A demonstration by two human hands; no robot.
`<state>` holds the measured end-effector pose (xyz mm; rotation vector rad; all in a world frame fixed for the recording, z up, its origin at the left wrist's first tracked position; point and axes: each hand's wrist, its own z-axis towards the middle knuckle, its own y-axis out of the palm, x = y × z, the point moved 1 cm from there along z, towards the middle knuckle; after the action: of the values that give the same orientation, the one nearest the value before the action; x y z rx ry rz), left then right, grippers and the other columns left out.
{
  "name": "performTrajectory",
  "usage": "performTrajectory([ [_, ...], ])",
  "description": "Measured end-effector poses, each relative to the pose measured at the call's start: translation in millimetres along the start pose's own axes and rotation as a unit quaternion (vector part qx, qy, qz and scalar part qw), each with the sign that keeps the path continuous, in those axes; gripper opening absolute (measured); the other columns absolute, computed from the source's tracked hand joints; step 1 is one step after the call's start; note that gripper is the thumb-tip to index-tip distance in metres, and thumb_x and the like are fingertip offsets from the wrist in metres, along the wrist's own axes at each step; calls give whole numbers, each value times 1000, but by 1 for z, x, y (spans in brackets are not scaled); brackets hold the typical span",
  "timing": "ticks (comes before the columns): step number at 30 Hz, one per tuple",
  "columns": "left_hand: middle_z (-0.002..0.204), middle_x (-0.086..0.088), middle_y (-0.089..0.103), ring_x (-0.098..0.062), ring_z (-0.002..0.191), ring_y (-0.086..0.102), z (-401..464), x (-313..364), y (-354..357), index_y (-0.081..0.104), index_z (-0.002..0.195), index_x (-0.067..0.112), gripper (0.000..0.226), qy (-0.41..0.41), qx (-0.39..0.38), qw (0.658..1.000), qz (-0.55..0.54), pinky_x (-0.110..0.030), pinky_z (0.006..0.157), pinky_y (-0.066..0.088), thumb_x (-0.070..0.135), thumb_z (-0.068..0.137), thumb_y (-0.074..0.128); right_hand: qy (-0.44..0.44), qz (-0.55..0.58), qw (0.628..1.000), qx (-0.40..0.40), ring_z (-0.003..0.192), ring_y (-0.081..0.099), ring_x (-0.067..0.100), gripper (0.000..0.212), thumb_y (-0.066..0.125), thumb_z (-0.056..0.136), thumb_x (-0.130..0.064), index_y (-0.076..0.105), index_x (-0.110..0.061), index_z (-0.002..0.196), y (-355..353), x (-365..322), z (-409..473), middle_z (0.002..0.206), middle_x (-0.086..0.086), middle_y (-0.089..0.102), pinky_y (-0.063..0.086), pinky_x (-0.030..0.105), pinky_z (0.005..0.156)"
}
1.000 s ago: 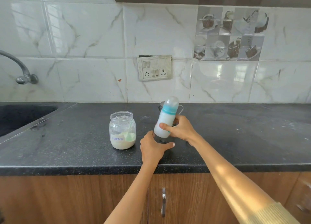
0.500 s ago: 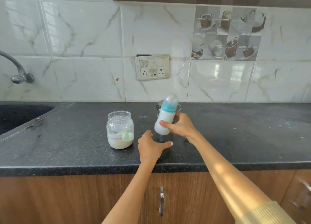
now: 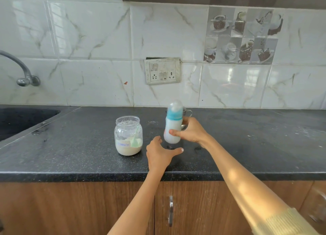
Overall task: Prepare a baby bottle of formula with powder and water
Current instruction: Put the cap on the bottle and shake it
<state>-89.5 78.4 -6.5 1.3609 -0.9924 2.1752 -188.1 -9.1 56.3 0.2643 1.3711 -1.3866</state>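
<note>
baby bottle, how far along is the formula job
Done, by the look of it: the baby bottle holds white liquid and its blue collar and clear cap are on. In hand: the right hand grips it above the counter, blurred as if being shaken; the left hand rests open on the counter. Left: the formula jar stands with no lid, a green scoop inside.

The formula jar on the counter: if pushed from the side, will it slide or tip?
The formula jar looks squat and wide, with powder low inside, so it would probably slide rather than tip. It stands open, so a hard knock might spill powder.
</note>
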Motion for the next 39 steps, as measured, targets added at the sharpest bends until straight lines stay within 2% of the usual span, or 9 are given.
performTrajectory([
  [7,127,-5,57,-18,113,55,-1,0,0,47,129,9,87,5,2,1000,0,-24,83,41,39,57,86,16,5,1000,-23,107,60,16,54,78,75,-27,58,-13,123,3,6,-6,116,0,64,51,35,93],
  [13,133,-7,53,-20,122,51,-1,0,0,43,134,9,95,-4,-5,1000,-4,-32,97,43,42,57,86,16,32,999,-16,108,61,16,49,78,76,-25,62,-12,120,-12,1,-1,114,1,66,55,36,87],
  [15,133,-8,53,-21,122,51,-1,1,0,42,135,9,96,-4,-5,1000,-3,-33,97,43,42,56,86,2,8,1000,-26,107,59,12,46,77,76,-23,62,-14,119,-15,-3,1,114,-2,65,51,33,87],
  [18,133,-8,53,-21,122,51,-1,0,0,43,134,7,97,-8,-7,1000,-10,-32,97,42,41,55,87,10,58,998,-2,108,61,18,43,78,75,-25,63,-16,114,-16,-5,1,114,0,67,52,41,91],
  [20,133,-8,54,-21,121,51,-1,0,0,43,134,8,97,-3,-3,1000,-3,-32,96,43,43,55,87,-5,-1,999,-40,105,61,17,42,77,76,-24,63,-17,116,-11,-4,-2,113,0,67,51,40,93],
  [26,133,-7,54,-20,120,52,-1,0,0,44,133,9,94,3,2,1000,-1,-30,94,43,42,56,86,-6,13,999,-30,104,59,15,47,77,76,-24,61,-15,120,-4,7,-5,107,-5,63,51,34,89],
  [29,130,-6,55,-20,117,54,0,-1,1,46,131,9,91,8,4,1000,-3,-27,89,43,41,56,86,3,56,998,-13,105,60,15,47,77,76,-24,61,-14,119,-2,8,-7,108,-3,64,52,36,91],
  [32,125,-7,58,-19,109,57,-1,0,0,47,129,6,87,11,3,1000,-9,-23,79,42,37,57,86,6,3,999,-48,106,56,11,52,77,76,-28,58,-15,123,7,18,-9,119,0,63,48,31,93],
  [39,112,-3,67,-13,96,62,1,-3,2,59,116,12,59,41,-1,999,-5,-22,80,47,29,65,83,4,-17,999,-31,107,54,9,68,82,68,-37,58,-17,128,16,27,-11,122,-2,63,44,27,91],
])
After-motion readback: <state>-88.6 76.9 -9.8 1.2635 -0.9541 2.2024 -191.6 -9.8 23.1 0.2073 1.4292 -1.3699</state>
